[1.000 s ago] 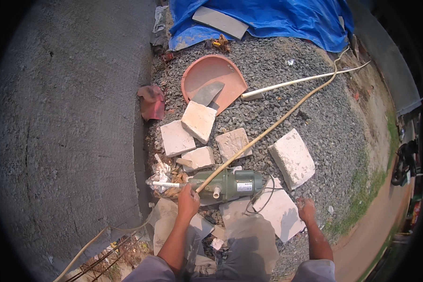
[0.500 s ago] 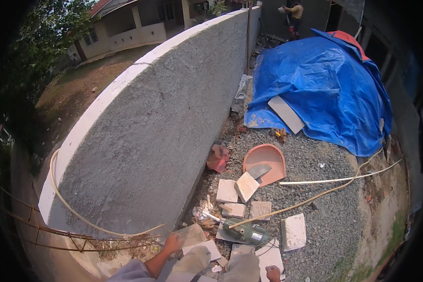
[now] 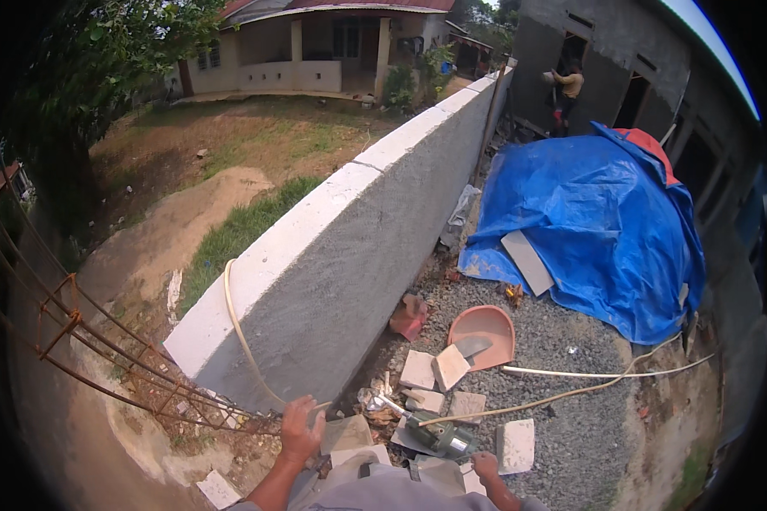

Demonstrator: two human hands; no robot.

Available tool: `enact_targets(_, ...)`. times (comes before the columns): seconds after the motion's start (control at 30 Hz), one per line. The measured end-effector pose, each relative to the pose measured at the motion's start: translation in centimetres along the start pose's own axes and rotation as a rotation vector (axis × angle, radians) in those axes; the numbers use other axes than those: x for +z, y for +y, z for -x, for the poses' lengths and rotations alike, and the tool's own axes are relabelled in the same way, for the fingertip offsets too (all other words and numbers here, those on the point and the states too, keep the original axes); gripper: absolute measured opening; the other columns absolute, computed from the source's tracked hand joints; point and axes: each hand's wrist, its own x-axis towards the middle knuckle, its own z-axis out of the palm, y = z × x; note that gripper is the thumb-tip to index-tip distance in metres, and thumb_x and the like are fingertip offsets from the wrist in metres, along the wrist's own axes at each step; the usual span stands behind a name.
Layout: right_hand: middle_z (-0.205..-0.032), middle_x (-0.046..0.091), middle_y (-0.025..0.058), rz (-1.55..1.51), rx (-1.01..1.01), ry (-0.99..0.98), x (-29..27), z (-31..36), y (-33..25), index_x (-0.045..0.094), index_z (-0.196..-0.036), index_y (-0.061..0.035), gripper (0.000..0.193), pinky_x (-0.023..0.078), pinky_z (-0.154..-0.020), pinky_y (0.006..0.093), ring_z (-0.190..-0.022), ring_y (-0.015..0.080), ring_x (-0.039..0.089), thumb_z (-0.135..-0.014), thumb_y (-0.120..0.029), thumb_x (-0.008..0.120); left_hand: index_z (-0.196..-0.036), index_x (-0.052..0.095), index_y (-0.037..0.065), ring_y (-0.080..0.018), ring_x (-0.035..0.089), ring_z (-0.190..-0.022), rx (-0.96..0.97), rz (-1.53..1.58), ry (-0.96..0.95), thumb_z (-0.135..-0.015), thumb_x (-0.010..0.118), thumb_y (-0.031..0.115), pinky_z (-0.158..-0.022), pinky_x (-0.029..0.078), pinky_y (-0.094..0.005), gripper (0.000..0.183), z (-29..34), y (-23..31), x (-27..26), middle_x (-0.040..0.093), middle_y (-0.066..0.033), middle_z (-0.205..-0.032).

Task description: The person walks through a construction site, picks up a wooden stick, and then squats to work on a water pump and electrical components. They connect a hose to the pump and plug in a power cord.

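My left hand (image 3: 300, 433) is raised at the near end of the grey wall, its fingers partly stretched and the thumb apart. It overlaps the lower end of a pale hose (image 3: 245, 345) draped over the wall; whether they touch is unclear. My right hand (image 3: 486, 465) is low, its fingers curled; what they hold, if anything, is hidden. Beside it lies a green power tool (image 3: 443, 436) with a silvery front end, among pale square blocks (image 3: 516, 446). A flat slab (image 3: 347, 433) lies just right of my left hand.
The wall (image 3: 307, 281) runs away ahead. Rusty rebar (image 3: 128, 362) juts out at left. An orange basin (image 3: 483, 336) holding a grey blade-like piece, a white pipe (image 3: 571, 372) and a long hose (image 3: 562, 394) lie on gravel. Beyond are a blue tarp (image 3: 588, 221) and a person (image 3: 568, 89).
My view has tilted up, showing more of the yard and house. My left hand has risen to overlap the hose end, and more of my right hand and forearm shows.
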Motion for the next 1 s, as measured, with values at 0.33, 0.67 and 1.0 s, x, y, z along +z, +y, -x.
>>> enact_targets(0.33, -0.081, 0.066, 0.0129, 0.365, -0.313, -0.109, 2.6, 0.5, -15.5, 0.066, -0.09, -0.0035, 0.032, 0.047, -0.07, 0.0349, -0.075, 0.0226, 0.062, -0.081, -0.033, 0.057, -0.107, 0.049, 0.003, -0.0362, 0.05, -0.109, 0.244, -0.172, 0.546, -0.084, 0.054, 0.009, -0.092, 0.043, -0.0466, 0.025, -9.7, 3.8, -11.0, 0.048, -0.0173, -0.115)
enact_targets(0.67, -0.085, 0.065, 0.018, 0.312, -0.317, -0.188, 4.1, 2.0, -10.9, 0.066, -0.088, -0.0026, 0.036, 0.047, -0.074, 0.0381, -0.081, 0.0302, 0.062, -0.08, -0.036, 0.056, -0.103, 0.049, -0.005, -0.0348, 0.048, -0.114, 0.05, -0.319, 0.469, -0.087, 0.051, 0.002, -0.094, 0.041, -0.0446, 0.018, -11.2, 3.4, -11.8, 0.048, -0.021, -0.126)
enact_targets(1.0, -0.087, 0.065, 0.0126, 1.087, -0.366, -0.379, 1.3, 4.7, 7.9, 0.065, -0.09, -0.0125, 0.023, 0.048, -0.076, 0.0431, -0.088, 0.0303, 0.061, -0.077, -0.023, 0.05, -0.083, 0.057, 0.002, -0.0283, 0.06, -0.076, 0.254, 0.184, 0.057, -0.083, 0.053, 0.006, -0.084, 0.042, -0.0436, 0.006, -8.3, 7.6, -7.1, 0.057, -0.01, -0.069)
